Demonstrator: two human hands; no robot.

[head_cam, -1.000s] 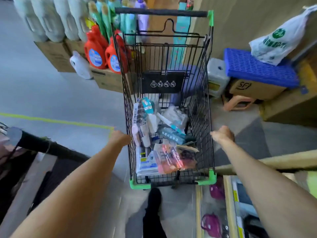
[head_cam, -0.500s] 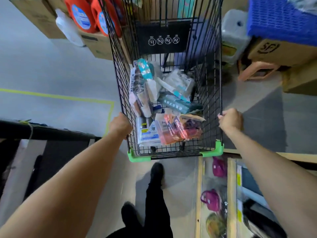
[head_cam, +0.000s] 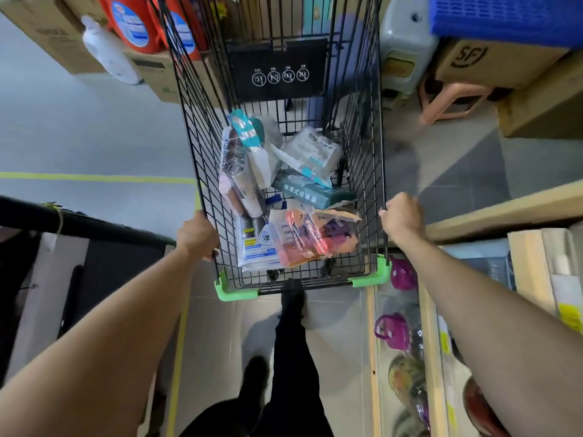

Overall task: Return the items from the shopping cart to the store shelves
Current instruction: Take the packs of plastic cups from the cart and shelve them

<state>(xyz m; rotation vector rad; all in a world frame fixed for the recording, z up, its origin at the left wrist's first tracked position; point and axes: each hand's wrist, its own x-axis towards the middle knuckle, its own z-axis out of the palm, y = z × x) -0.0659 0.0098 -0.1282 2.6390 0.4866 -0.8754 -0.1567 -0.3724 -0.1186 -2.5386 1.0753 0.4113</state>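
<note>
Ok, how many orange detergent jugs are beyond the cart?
2: one orange detergent jug left of the cart, one seen through its left wall. Others may be cropped out.

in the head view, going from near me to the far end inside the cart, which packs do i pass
Inside the shopping cart, near to far: pink-orange pack → teal pack with white lettering → white pack by the far wall → black warning panel. The left hand and right hand grip the cart's side rims.

Both hands grip the shopping cart: left hand on its left rim, right hand on its right; packaged items lie inside.
</note>
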